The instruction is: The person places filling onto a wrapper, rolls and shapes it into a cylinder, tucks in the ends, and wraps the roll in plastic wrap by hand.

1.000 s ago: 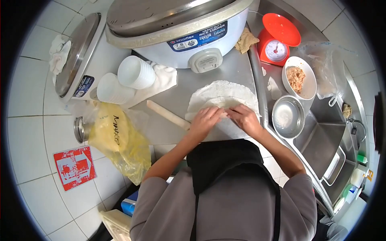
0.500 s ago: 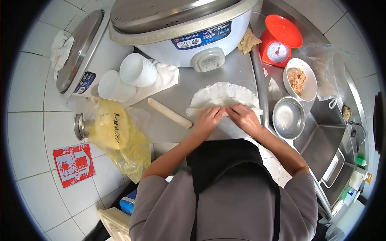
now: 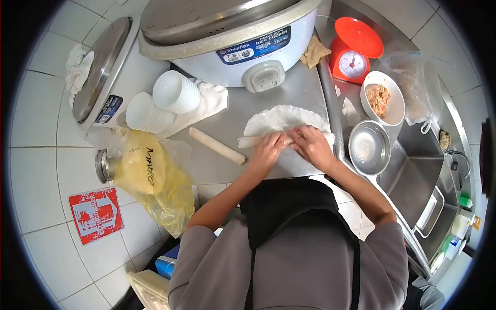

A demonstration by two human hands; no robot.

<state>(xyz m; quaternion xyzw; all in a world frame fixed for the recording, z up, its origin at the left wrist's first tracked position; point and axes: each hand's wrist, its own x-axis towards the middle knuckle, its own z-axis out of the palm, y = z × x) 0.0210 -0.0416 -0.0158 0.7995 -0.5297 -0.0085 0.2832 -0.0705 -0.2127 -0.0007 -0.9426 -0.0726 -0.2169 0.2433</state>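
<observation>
A thin white sheet (image 3: 283,117), like dough or a wrapper, lies on the steel counter, its near edge rolled into a narrow tube. My left hand (image 3: 269,150) presses on the tube with bent fingers. Beside it, almost touching, my right hand (image 3: 312,147) has its fingers curled over the same roll. The tube's left end pokes out past my left hand. Left of the sheet lies a finished-looking pale roll (image 3: 217,146), slanting and untouched. What is inside the rolled part is hidden.
A large rice cooker (image 3: 232,44) stands behind the sheet. Stacked white cups (image 3: 175,93) and a yellow bag (image 3: 142,165) are at left. To the right are a red scale (image 3: 353,64), a bowl of filling (image 3: 397,106), a metal pan (image 3: 369,147) and a sink (image 3: 408,181).
Both hands have moved slightly away from my body, rolling the sheet's near edge further over. More of the tube shows at the left, and less flat sheet remains behind it.
</observation>
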